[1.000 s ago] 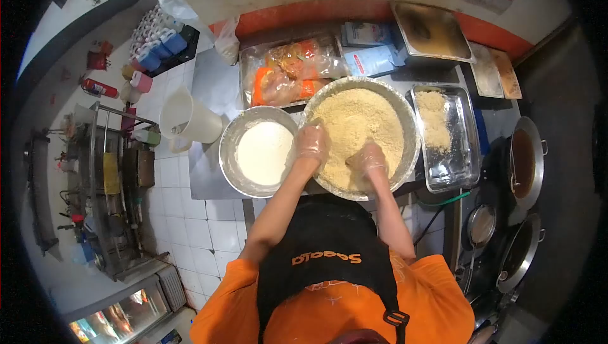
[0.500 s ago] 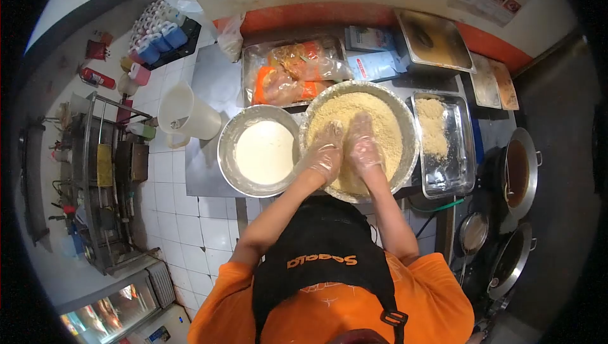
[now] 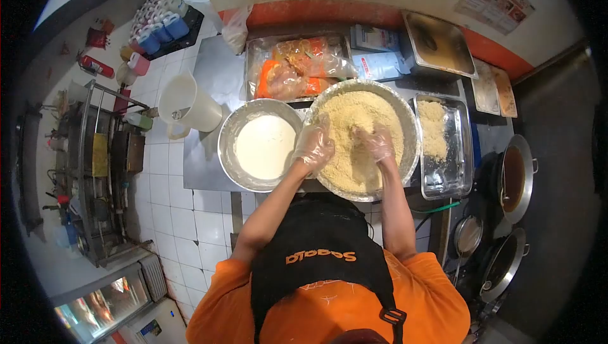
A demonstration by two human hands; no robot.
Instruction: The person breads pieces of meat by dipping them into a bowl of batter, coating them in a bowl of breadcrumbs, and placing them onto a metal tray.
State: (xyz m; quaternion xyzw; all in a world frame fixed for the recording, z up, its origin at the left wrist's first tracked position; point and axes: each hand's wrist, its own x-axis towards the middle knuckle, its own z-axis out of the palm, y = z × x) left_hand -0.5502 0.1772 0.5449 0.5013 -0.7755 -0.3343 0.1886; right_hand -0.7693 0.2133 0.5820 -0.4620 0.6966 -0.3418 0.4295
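A large metal bowl (image 3: 411,154) holds pale yellow crumbs (image 3: 364,106). My left hand (image 3: 315,146), in a clear plastic glove, is at the bowl's left side, its fingertips at the crumbs. My right hand (image 3: 377,141), gloved too, is over the right half with its fingers curled down toward the crumbs; whatever lies under them is hidden. Left of this bowl, touching or nearly so, stands a smaller metal bowl of white batter (image 3: 265,147). To the right lies a metal tray (image 3: 459,179) with some crumbs.
Behind the bowls are a tray of bagged food (image 3: 297,68), blue-white packets (image 3: 380,65) and a deep metal pan (image 3: 438,43). A white pitcher (image 3: 190,103) stands at the left. Woks (image 3: 518,179) of dark liquid are at the far right.
From close together in the bowl's middle, my hands have moved apart, left hand leftward and right hand rightward, with the fingers now curled. The view has shifted slightly.
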